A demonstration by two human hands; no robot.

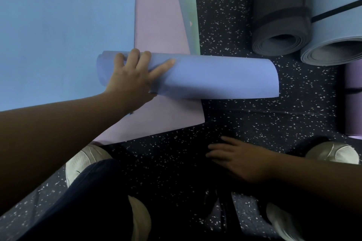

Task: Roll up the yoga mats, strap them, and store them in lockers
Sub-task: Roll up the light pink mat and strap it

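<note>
- The left hand (130, 76) lies on top of the rolled end of the blue mat (58, 35); its grip is wide, fingers spread and nearly straight over the curve of the roll, pressing rather than clasping it.
- The roll (205, 76) is short and loose, lying crosswise with its right end jutting past the mats beneath and over the floor; its left end shows the open spiral just beside the little finger.
- The unrolled part of the blue mat stretches away up and to the left, flat.
- The right hand (241, 159) hovers low over the floor near the person's knees, apart from every mat; its grip is wide and holds nothing, fingers straight and pointing left, slightly blurred.
- Under the blue mat lies a pink mat (166, 21), flat, its near corner reaching toward the left shoe (82, 162).
- A green mat (189, 6) shows as a narrow strip along the pink mat's right edge.
- On the speckled dark floor (225, 25) at upper right lie a rolled grey mat (282, 25) and, touching it, a rolled light-blue mat (337, 25), each bound by a dark strap.
- A rolled purple mat (352, 100) sits at the right edge, near the right shoe (337, 152).
</note>
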